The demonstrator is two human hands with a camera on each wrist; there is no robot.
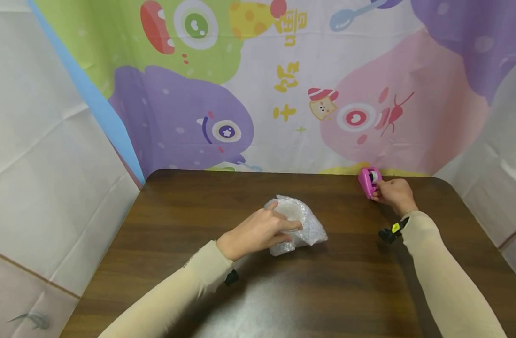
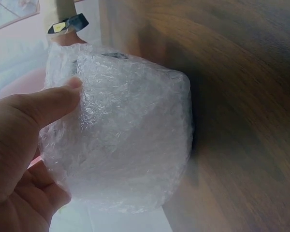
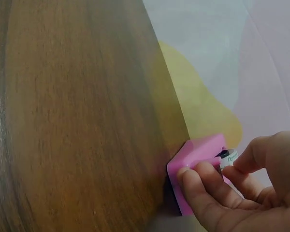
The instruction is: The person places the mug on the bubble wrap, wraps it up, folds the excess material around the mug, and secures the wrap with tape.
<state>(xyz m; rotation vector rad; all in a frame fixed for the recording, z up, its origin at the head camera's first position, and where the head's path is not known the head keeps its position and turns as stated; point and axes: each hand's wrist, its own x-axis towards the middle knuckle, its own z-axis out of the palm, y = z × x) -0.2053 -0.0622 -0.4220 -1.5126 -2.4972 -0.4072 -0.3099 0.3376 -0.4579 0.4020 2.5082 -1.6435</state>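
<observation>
A bundle of clear bubble wrap point(image 1: 310, 225) stands near the middle of the table, and what it wraps is hidden. My left hand point(image 1: 262, 230) grips its near left side, thumb on one face and fingers behind. The thumb presses the plastic in the left wrist view, where the wrap point(image 2: 130, 130) fills the middle. At the back right edge, my right hand point(image 1: 395, 192) is at a pink tape dispenser point(image 1: 366, 183). Its fingers lie along the side of the dispenser point(image 3: 198, 157), with thumb and forefinger at the small white tape roll point(image 3: 228, 159).
A brown wooden table point(image 1: 190, 206) with rounded back corners lies under both hands. Behind it hangs a cartoon-printed curtain point(image 1: 283, 141), close to the dispenser. Pale sheeting point(image 1: 50, 141) borders the left side. Black wrist straps point(image 1: 393, 231) sit below the sleeves.
</observation>
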